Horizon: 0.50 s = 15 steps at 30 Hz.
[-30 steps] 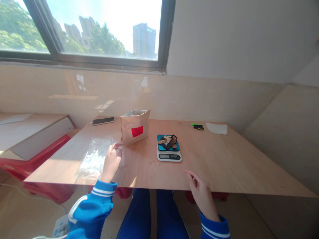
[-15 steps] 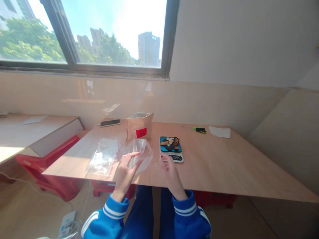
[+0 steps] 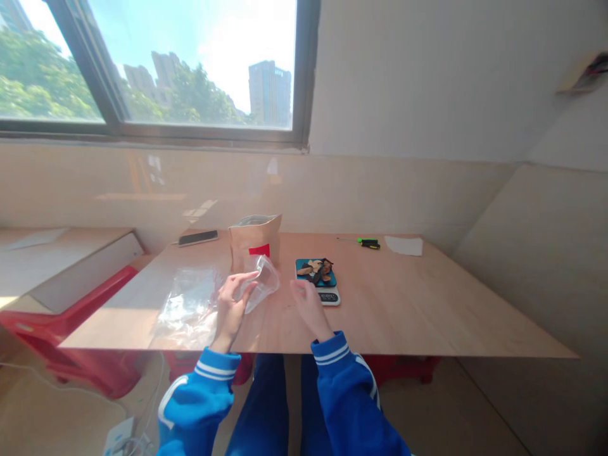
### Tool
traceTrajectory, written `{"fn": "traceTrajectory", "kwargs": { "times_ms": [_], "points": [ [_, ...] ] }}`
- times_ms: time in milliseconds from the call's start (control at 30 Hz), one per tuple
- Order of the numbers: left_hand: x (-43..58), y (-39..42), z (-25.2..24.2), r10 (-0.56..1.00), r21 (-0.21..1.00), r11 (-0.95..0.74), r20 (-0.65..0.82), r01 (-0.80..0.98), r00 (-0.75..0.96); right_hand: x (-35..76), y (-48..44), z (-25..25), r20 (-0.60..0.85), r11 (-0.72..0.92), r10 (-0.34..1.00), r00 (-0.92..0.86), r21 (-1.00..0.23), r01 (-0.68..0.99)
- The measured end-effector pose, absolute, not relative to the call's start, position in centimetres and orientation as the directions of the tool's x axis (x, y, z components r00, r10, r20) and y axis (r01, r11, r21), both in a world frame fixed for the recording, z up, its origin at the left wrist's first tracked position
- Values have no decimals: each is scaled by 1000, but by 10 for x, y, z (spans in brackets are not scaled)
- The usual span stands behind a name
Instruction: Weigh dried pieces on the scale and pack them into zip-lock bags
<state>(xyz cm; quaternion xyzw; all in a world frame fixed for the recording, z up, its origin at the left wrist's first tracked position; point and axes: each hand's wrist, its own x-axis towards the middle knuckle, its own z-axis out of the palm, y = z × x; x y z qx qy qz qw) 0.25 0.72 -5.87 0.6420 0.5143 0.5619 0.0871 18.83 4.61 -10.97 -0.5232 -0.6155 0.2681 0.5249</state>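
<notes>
My left hand holds a small clear plastic bag lifted above the wooden table. My right hand hovers just right of the bag, fingers loosely apart, holding nothing that I can see. Beyond it a small white kitchen scale with a blue top carries a heap of dried brown slices. A tan stand-up pouch with a red label stands open behind the clear bag. A pile of more clear bags lies flat at my left.
A phone lies at the table's far left corner. A green-handled tool and a white paper lie near the far edge. A lower desk and red stools stand to the left. Walls close off the back and right.
My left hand picked one clear bag off the pile and raised it. My right hand came from the table's front edge to beside the bag, in front of the scale.
</notes>
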Motion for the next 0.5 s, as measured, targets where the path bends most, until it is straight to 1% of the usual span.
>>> {"fn": "traceTrajectory", "kwargs": {
  "times_ms": [33, 100, 133, 200, 267, 333, 433, 500],
  "points": [
    [2, 12, -60, 757, 695, -480, 636, 536, -147, 200, 51, -113, 447, 333, 879, 163, -822, 462],
    [6, 19, -62, 749, 694, -519, 651, 499, -126, 225, 64, -118, 537, 309, 816, 212, -717, 625],
    [9, 21, -62, 734, 682, -541, 668, 493, -120, 237, 72, -121, 547, 286, 812, 203, -676, 679],
    [16, 22, -62, 684, 646, -582, 717, 494, -131, 258, 89, -124, 508, 254, 849, 144, -632, 733],
    [23, 19, -60, 625, 611, -607, 762, 508, -170, 276, 104, -124, 430, 238, 899, 80, -635, 735],
    [28, 15, -57, 584, 604, -612, 780, 510, -223, 292, 115, -121, 370, 220, 927, 60, -668, 711],
    [35, 10, -54, 546, 623, -612, 779, 488, -309, 314, 121, -114, 347, 171, 928, 135, -718, 675],
    [41, 6, -52, 529, 634, -614, 773, 471, -351, 325, 119, -111, 350, 155, 922, 166, -728, 668]
  ]
}}
